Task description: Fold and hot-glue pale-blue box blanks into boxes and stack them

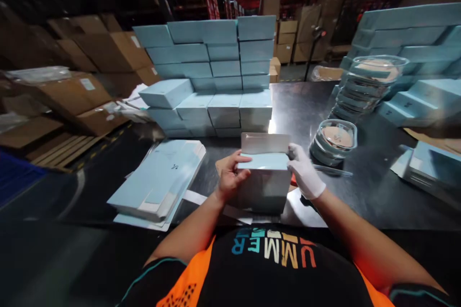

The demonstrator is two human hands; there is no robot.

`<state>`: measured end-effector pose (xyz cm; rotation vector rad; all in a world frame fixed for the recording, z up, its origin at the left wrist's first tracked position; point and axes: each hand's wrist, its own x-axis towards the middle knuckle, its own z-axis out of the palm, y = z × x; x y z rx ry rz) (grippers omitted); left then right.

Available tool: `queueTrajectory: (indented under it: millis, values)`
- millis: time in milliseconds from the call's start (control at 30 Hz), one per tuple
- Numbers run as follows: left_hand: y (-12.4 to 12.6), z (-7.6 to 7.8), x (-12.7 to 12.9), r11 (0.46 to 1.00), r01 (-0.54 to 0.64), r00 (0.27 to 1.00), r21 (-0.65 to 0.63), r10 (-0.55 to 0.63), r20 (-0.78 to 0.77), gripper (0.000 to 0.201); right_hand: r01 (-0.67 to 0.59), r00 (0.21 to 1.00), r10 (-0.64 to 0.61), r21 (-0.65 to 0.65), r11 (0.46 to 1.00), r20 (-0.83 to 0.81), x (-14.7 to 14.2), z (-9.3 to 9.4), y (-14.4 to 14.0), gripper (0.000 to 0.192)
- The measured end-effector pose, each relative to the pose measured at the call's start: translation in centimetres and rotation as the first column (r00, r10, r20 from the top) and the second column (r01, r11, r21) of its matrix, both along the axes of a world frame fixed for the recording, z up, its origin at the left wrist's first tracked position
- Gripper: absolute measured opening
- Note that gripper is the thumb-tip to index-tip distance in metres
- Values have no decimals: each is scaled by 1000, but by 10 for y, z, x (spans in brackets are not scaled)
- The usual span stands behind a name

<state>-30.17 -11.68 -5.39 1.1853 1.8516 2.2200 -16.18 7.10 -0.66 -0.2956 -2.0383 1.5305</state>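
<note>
Head view looks down on a dark table [360,192] where both hands grip a pale blue carton [264,180] near the table's front edge, just before the chest. Its top flap stands open and its lower half is hidden behind the wrists and the shirt edge. The left hand [230,175], bare, clamps the carton's left side with the thumb on the folded inner flap; the right hand [304,172], in a white glove, clamps the right side. What lies inside the carton cannot be made out.

Left of the hands lies a stack of flat unfolded cartons [158,184] with a small dark mark too blurred to read. Behind stands a wall of closed blue boxes [212,76]. To the right sit a single clear round container [333,141] and a tall stack of the same [367,84], their contents dim. More blue boxes [406,43] at far right are cut off by the frame. On the shirt, upside-down letters read "UMMER"; the first letter is partly hidden. Labels on the brown cartons [86,100] are illegible.
</note>
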Motion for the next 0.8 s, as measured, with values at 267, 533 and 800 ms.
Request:
queueTrajectory:
  millis: [267, 533, 800]
  values:
    - [2, -3, -9, 979, 74, 994, 189, -58, -93, 68, -88, 987, 122, 292, 952, -100, 25, -27, 17, 54]
    - [-14, 19, -13, 978, 205, 933, -33, -206, -296, 49, -184, 974, 221, 376, 908, -56, 35, -9, -3, 19]
    - [-16, -13, -18, 980, 199, 978, 10, -200, 60, 133, 120, 987, -139, 200, 972, 84, 26, -50, 7, 105]
